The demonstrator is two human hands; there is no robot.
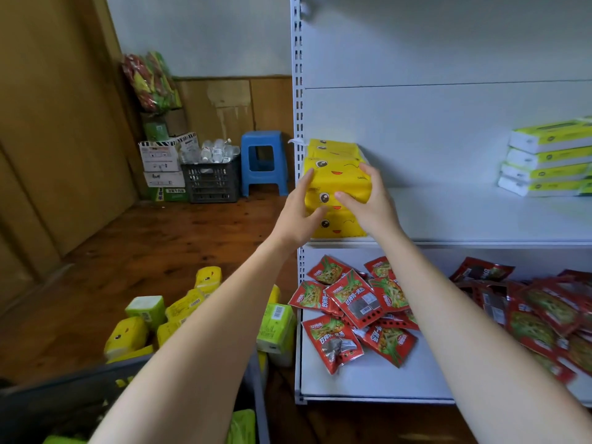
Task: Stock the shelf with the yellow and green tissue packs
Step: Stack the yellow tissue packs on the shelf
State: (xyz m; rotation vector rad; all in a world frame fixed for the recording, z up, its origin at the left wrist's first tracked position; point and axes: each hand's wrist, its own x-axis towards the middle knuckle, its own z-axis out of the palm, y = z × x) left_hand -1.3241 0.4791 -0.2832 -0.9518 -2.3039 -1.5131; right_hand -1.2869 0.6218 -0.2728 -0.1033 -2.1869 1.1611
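Rt edge cuts off green packs (549, 158), fingers (348, 199) hide pt of yellow stack (337, 175)

Red snack packets (352, 302) lie loosely heaped. A blue stool (263, 161) stands on the wooden floor (144, 245) beside a black crate (211, 184) of bottles (214, 152).

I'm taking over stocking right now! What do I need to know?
Hands: left hand and right hand both grip the top yellow tissue pack of the yellow stack at the left end of the shelf.
Done: green tissue packs are stacked at the right end.
Left: probably let go of this pack, then shelve the loose yellow and green packs low on the left.
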